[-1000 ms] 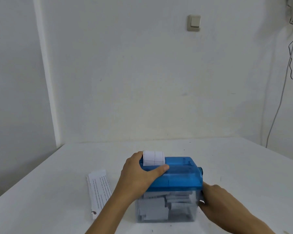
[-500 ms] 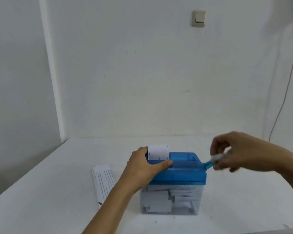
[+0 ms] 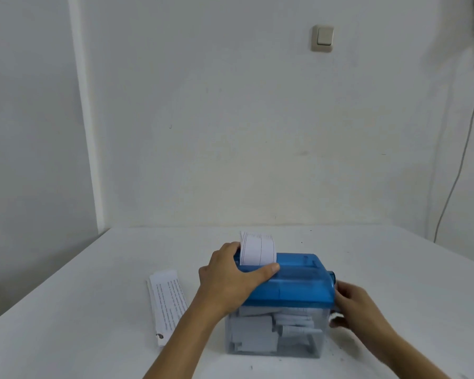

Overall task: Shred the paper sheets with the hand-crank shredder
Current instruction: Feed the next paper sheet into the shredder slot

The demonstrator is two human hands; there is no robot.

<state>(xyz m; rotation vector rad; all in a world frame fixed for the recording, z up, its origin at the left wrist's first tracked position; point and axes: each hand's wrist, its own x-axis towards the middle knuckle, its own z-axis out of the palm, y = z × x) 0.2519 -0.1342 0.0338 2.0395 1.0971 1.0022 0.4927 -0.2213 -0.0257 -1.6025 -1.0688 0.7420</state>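
A hand-crank shredder with a blue top (image 3: 298,283) and a clear bin (image 3: 274,335) full of paper pieces stands on the white table (image 3: 394,269). A lined paper strip (image 3: 258,248) sticks up out of its slot at the left end. My left hand (image 3: 230,280) grips the shredder's left end, thumb lying across the front of the top. My right hand (image 3: 353,307) is low at the shredder's right side, fingers curled around the crank handle, which is mostly hidden.
A stack of printed paper strips (image 3: 167,302) lies on the table left of the shredder. The wall stands behind the table, with a light switch (image 3: 323,38) and a hanging cable (image 3: 460,165) at the right.
My right hand has swung from high beside the shredder down to its lower right side, turning the crank. My left hand has stayed on the top.
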